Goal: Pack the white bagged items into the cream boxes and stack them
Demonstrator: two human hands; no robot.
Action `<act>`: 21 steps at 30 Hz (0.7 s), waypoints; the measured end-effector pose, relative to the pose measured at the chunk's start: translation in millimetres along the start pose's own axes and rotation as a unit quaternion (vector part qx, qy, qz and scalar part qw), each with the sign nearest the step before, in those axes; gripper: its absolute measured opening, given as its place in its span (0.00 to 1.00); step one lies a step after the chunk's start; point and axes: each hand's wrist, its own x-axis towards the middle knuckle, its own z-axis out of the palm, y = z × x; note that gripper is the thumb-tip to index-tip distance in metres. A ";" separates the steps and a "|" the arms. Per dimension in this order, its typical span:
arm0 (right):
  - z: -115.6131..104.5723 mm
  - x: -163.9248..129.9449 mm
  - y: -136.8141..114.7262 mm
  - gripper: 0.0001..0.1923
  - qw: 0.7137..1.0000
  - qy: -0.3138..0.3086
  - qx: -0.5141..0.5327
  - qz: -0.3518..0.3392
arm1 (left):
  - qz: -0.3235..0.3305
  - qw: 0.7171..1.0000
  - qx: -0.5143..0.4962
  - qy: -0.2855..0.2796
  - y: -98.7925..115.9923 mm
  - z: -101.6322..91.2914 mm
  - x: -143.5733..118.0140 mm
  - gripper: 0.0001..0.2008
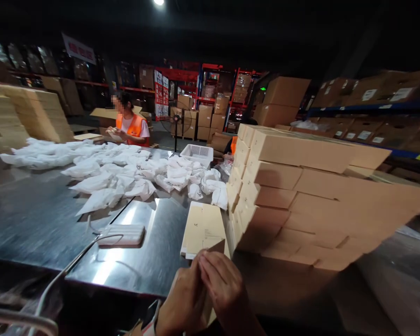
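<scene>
My left hand (185, 294), with a watch on the wrist, and my right hand (226, 284) meet at the table's near edge. Their fingers are closed together on a small kraft cardboard box (209, 313), mostly hidden behind the hands. Just beyond the fingertips, a flat kraft box (202, 225) with a small dark logo and fine print lies on the metal table (157, 261). To the right rises a tall stack of similar kraft boxes (283, 186).
White printed pouches (108, 177) are heaped across the table behind a pale, flat device with a cable (122, 235). A white plastic basket (197, 154) sits at the far edge. Opposite, a person in an orange vest (131, 126) handles something small. More cartons (38, 112) stand left.
</scene>
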 end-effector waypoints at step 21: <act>-36.2 -57.4 52.9 0.10 0.787 0.238 0.279 0.496 | -0.089 0.985 -0.149 0.004 -40.0 3.3 -1.5 0.20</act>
